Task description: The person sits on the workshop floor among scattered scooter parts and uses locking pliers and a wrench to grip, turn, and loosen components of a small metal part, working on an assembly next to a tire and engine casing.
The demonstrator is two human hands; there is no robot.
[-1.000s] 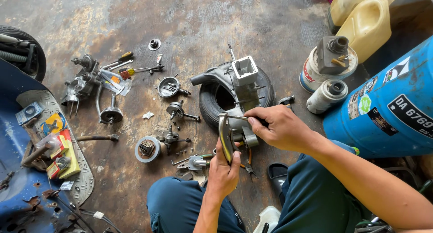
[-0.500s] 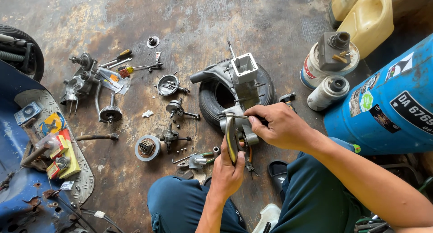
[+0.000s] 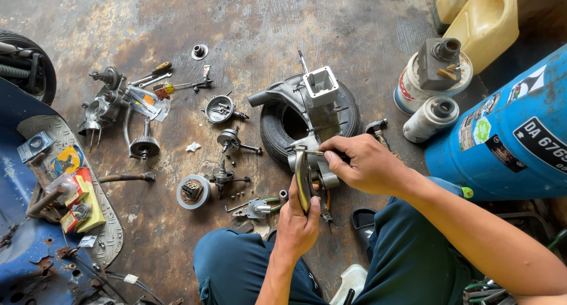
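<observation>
Engine casing (image 3: 319,110) rests on the tyre (image 3: 277,128); your left hand (image 3: 298,225) grips its flywheel (image 3: 302,178), your right hand (image 3: 366,163) pinches a tool against it.

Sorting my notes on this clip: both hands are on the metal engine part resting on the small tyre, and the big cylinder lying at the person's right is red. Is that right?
Not quite: the head view shows the cylinder is blue, not red. The rest holds: the left hand and right hand are both on the metal engine part, which rests on the small tyre.

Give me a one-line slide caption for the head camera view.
Left hand and right hand grip a metal engine part over a small tyre.
</observation>
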